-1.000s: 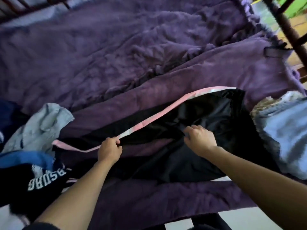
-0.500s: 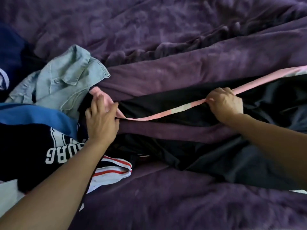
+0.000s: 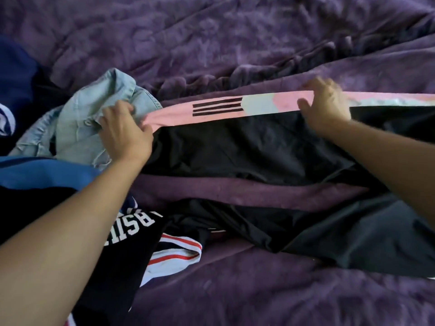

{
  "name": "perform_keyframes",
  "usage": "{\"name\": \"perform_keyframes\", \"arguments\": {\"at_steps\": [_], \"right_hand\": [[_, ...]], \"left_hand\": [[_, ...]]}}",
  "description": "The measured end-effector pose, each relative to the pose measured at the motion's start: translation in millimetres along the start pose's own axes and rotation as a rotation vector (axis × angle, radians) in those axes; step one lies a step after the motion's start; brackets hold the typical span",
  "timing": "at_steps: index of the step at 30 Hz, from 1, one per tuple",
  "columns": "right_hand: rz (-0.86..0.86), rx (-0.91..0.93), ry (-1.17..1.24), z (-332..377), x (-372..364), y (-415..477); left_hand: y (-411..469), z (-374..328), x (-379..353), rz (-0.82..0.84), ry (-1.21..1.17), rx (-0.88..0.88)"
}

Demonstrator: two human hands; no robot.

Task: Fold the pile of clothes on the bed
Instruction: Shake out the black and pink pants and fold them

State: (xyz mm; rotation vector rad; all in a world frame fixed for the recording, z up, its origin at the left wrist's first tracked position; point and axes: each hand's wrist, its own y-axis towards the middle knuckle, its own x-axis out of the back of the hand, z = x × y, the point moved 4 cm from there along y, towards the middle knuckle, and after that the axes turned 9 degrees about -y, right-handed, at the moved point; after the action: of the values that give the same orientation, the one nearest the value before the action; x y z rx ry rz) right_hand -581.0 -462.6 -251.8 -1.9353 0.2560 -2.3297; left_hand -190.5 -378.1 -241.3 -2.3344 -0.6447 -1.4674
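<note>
Black track pants (image 3: 247, 149) with a pink side stripe (image 3: 211, 111) lie stretched across the purple bed, both legs spread from left to right. My left hand (image 3: 124, 132) grips the cuff end of the upper leg, thumb on the pink stripe beside the denim. My right hand (image 3: 324, 104) lies flat on the stripe farther right, fingers spread and blurred. The lower leg (image 3: 329, 231) lies crumpled nearer me. To the left sits a pile of clothes: a light denim jacket (image 3: 77, 128), a blue garment (image 3: 42, 170) and a black shirt with white letters (image 3: 122, 234).
A purple fleece blanket (image 3: 211, 43) covers the whole bed and is rumpled behind the pants. A white garment with red and navy stripes (image 3: 174, 255) pokes out under the black shirt. A dark navy item (image 3: 14, 76) lies at the far left.
The upper leg has been pulled straight and turned so the pink stripe lies flat and wide. My right hand opened from a pinch to a flat press. My left hand now grips the cuff.
</note>
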Motion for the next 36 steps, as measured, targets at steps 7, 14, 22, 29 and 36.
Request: {"name": "perform_keyframes", "arguments": {"at_steps": [7,14,22,29,36], "right_hand": [[0.252,0.425,0.183,57,-46,-180],[0.510,0.332,0.030,42,-76,-236],[0.205,0.119,0.267,4,15,-151],[0.285,0.159,0.334,15,6,-175],[0.264,0.289,0.404,2,-31,-265]], "left_hand": [[-143,20,22,0.261,-0.082,-0.197],[-236,76,60,0.401,0.304,-0.137],[-164,94,165,-0.035,0.133,0.094],[-121,35,138,-0.003,0.222,-0.185],[-205,-7,-43,0.518,0.332,-0.393]]}}
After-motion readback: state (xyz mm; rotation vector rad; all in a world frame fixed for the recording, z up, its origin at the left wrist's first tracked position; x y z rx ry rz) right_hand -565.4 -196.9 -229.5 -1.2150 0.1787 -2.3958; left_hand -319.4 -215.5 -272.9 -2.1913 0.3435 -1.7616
